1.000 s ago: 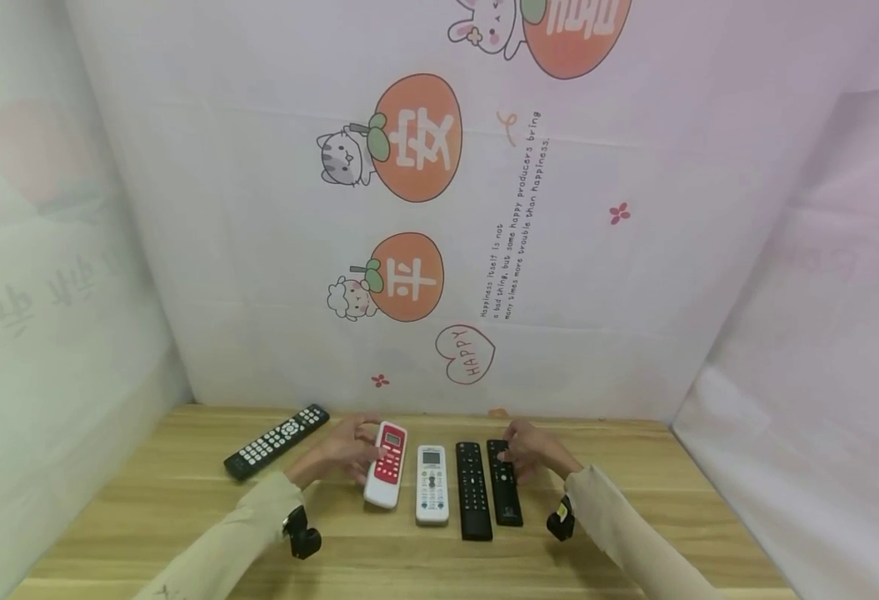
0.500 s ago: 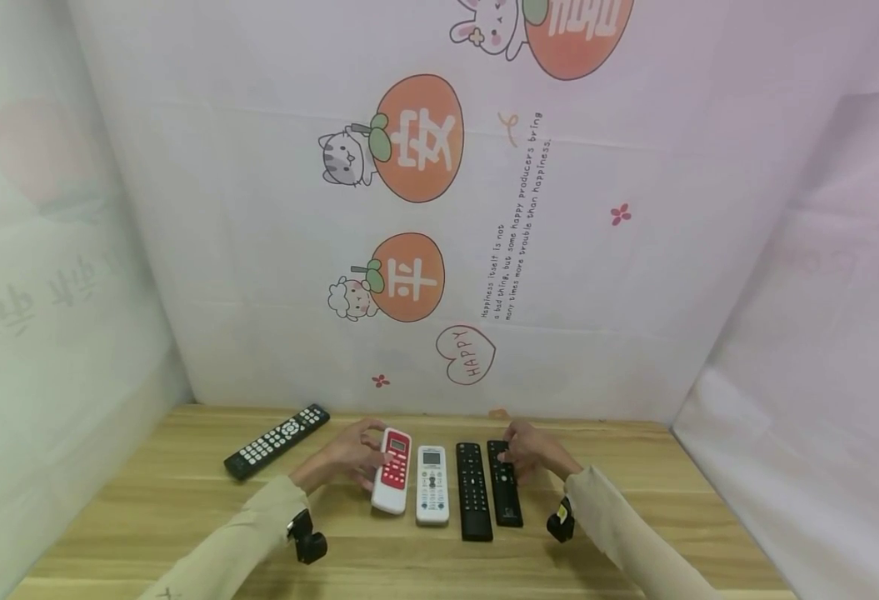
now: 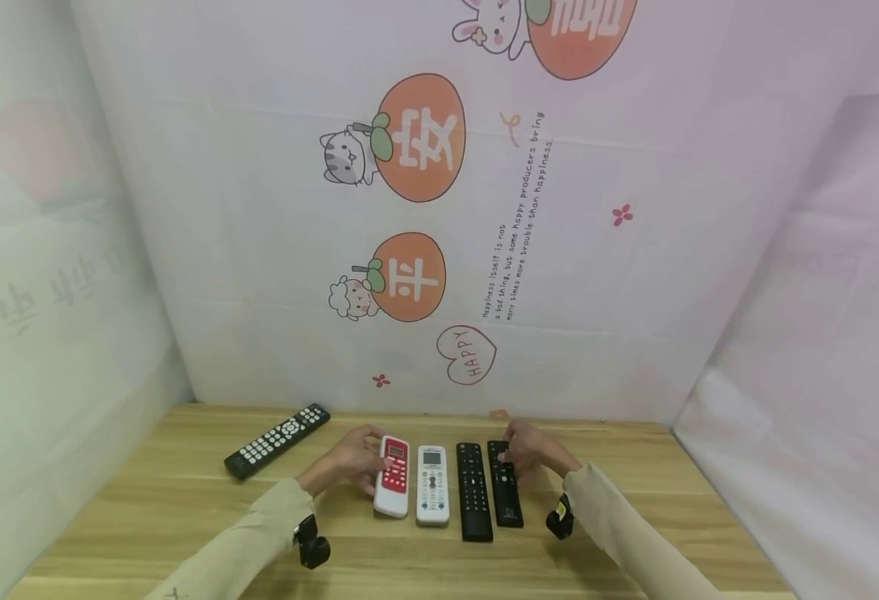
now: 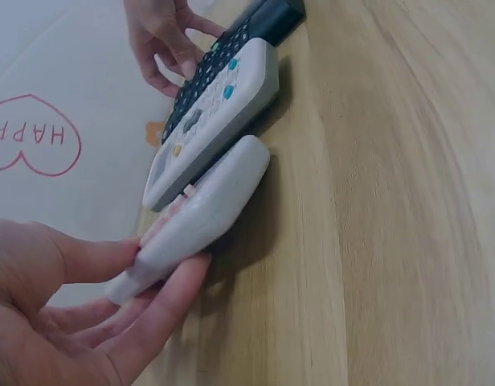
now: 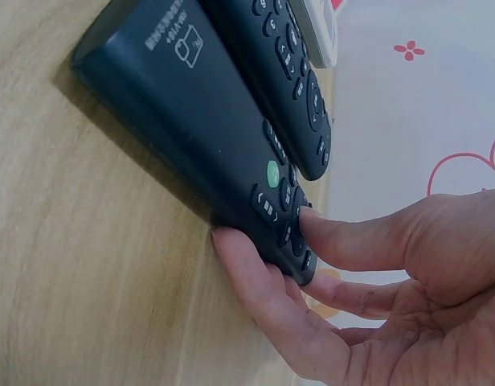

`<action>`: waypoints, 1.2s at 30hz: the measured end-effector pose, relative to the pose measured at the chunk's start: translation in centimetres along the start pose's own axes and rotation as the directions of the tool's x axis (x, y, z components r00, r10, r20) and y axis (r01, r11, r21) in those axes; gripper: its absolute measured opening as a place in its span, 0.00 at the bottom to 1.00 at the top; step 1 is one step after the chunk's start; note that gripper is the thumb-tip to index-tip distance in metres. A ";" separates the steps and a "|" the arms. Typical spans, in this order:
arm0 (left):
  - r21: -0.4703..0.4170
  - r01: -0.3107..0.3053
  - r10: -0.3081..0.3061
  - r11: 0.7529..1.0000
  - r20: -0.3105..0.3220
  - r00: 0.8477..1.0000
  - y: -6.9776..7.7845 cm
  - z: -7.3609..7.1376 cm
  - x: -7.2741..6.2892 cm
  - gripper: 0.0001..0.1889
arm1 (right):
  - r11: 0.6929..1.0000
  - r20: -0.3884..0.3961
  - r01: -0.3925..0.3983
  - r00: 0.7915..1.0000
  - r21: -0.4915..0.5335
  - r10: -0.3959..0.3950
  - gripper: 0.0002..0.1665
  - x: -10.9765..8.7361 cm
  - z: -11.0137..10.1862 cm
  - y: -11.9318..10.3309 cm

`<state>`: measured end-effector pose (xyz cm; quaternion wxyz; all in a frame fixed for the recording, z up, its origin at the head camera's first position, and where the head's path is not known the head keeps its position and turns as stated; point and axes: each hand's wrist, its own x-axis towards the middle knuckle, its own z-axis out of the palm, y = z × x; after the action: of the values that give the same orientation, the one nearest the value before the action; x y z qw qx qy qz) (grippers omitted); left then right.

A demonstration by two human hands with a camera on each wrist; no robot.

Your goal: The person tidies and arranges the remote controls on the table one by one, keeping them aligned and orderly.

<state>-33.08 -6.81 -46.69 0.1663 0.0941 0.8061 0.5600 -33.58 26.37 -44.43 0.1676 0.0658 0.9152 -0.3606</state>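
My left hand (image 3: 357, 457) grips a white remote control with a red button face (image 3: 392, 477), thumb on the face and fingers under its edge in the left wrist view. Just to its right lies a white remote with a small screen (image 3: 432, 485). My right hand (image 3: 531, 450) pinches the far end of a short black remote (image 3: 506, 484); in the right wrist view the thumb is on its buttons and a finger along its side. Between this one and the white remote lies a longer black remote (image 3: 473, 492), parallel to them.
A black remote with white buttons (image 3: 277, 442) lies slanted at the left back of the wooden table (image 3: 409, 567). A printed white cloth (image 3: 559, 350) hangs behind the table, with pale cloth sides left and right. A small black camera (image 3: 312, 546) sits on the left wrist.
My left hand has moved a little to the right and nearer with the red-faced remote, bringing it alongside the white one. The right hand stays at the short black remote.
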 end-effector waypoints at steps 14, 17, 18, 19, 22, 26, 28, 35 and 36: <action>0.141 0.023 -0.013 0.990 -0.068 0.998 0.0 0.6 0.0 0.27 | 0.999 0.036 0.019 0.999 -0.048 -0.017 0.18 0.2 -0.3 -0.3; 0.141 0.030 -0.019 0.990 -0.072 0.997 0.1 0.6 -0.1 0.27 | 0.999 0.034 0.019 0.999 -0.042 -0.017 0.19 0.1 -0.3 -0.3; 0.141 0.032 -0.022 0.989 -0.073 0.997 0.0 0.6 -0.1 0.28 | 0.999 0.034 0.019 0.999 -0.038 -0.018 0.19 0.1 -0.3 -0.3; 0.142 0.035 -0.025 0.989 -0.075 0.997 0.0 0.6 -0.1 0.28 | 0.999 0.033 0.021 0.999 -0.037 -0.020 0.19 0.1 -0.3 -0.3; 0.145 0.041 -0.030 0.989 -0.077 0.997 0.0 0.7 -0.2 0.28 | 0.999 0.031 0.030 0.999 -0.036 -0.028 0.20 0.1 -0.2 -0.2; 0.150 0.037 -0.025 0.988 -0.081 0.996 0.1 0.7 -0.2 0.28 | 0.999 0.034 0.035 0.999 -0.036 -0.033 0.21 0.1 -0.2 0.0; 0.152 0.033 -0.021 0.988 -0.083 0.996 0.1 0.7 -0.2 0.27 | 0.999 0.039 0.031 0.999 -0.035 -0.029 0.21 0.1 -0.2 0.0; 0.144 0.010 0.001 0.990 -0.078 0.997 -0.1 0.5 -0.4 0.25 | 0.999 0.046 0.022 0.999 -0.036 -0.021 0.21 0.0 -0.3 -0.2; 0.140 0.010 0.001 0.990 -0.078 0.997 -0.1 0.4 -0.4 0.26 | 0.999 0.046 0.023 0.999 -0.037 -0.021 0.21 0.0 -0.3 -0.2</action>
<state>-32.55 -6.57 -46.82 0.1288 0.0820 0.8497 0.5047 -33.67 26.42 -44.10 0.1859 0.0445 0.9183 -0.3467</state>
